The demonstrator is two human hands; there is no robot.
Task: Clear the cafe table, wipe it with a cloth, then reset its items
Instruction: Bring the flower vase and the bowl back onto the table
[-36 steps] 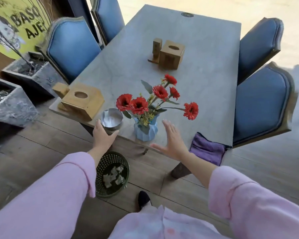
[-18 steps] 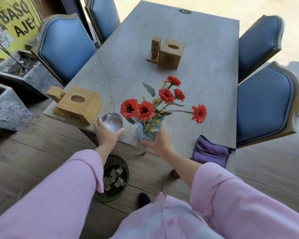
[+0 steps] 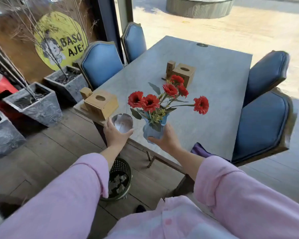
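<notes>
The left hand (image 3: 116, 133) cups a small metal bowl (image 3: 122, 123) at the counter (image 3: 214, 100) edge, light and slippery-looking. To its right, the right hand (image 3: 166, 139) grips the top-heavy blue vase (image 3: 154, 130) low round its body.

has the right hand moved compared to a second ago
Yes. The right hand came in leftward from beside the purple cloth and now grips the blue vase near the table's near edge.

It was a cafe's dining area; a long grey table (image 3: 214, 87) stood ringed by blue padded chairs (image 3: 262, 125); wooden tissue boxes (image 3: 102, 103) sat on it; a yellow shop sign (image 3: 62, 40) marked the glass.
</notes>
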